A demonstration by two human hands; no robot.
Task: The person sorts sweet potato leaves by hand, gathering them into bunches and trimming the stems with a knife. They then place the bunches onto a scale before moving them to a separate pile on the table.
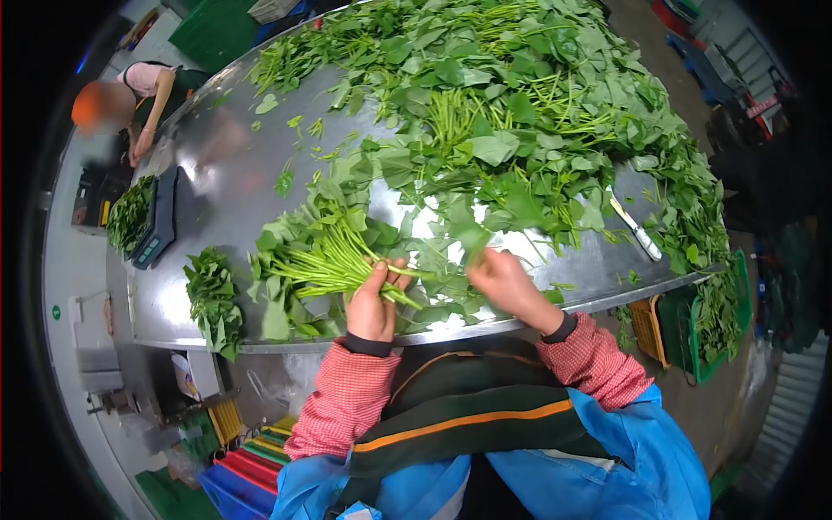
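Clasping a bunch of greens (321, 256) by its stems, the left hand (373, 305) is holding it at the near edge of a table (217, 186); the right hand (503, 279) is hovering close by, fingertips drawn together, blur hiding whether they are pinching a leaf. Bare metal is shining on the table, and a big heap of greens (537, 113) is covering its far and right parts. A knife (635, 227) is lying at right, a loaded scale (158, 227) standing at left. Beyond, another person (154, 82) is leaning in. Slender, bright stems are pointing right, broad darker leaves spreading left.
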